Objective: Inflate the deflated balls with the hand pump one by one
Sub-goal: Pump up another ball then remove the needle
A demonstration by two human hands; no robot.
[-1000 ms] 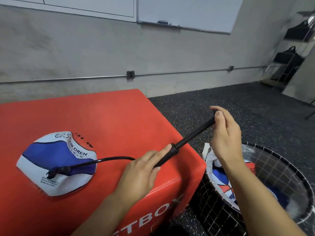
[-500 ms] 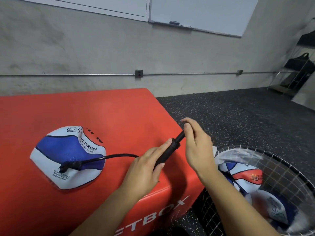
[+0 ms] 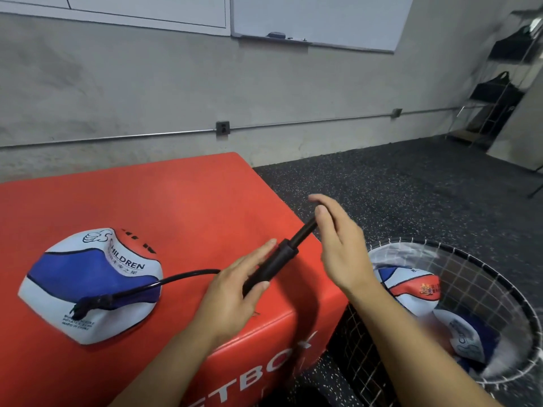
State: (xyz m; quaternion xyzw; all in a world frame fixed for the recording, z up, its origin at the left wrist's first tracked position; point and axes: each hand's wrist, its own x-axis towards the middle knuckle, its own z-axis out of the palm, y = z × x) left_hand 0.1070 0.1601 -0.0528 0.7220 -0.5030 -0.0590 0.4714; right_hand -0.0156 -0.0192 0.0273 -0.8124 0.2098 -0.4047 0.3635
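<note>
the left hand (image 3: 232, 292) grips the black barrel of the hand pump (image 3: 271, 265), thumb curled under it and the forefinger laid straight along its top toward the collar. the right hand (image 3: 338, 245) holds the far end of the thin plunger rod (image 3: 304, 232) between thumb and fingers; the fingers are only lightly bent and the handle itself is hidden behind them, so how tightly it is held cannot be told. a short length of rod shows between the two hands, and the pump lies tilted, its rod end higher and farther away.

from the barrel's near end a black hose (image 3: 188, 274) curves left across the red box (image 3: 176, 201) to a deflated ball (image 3: 88, 283) lying flat on the box top (white, blue and red panels, badly caved in). the hose end (image 3: 88, 304) sits on the ball's blue panel near its front edge. the ball reads "hildren" in dark capitals, the first letter hidden in a fold, with a thumbs-up drawing above it and small print near the rim too fine to read. the box front shows white letters "etbo", cut off by the arms.

to the right, just beside the box on the speckled dark floor (image 3: 411, 186), stands a wire basket (image 3: 496, 277) holding more limp balls (image 3: 411, 289) in the same colours, one with a small orange logo that is not legible.
</note>
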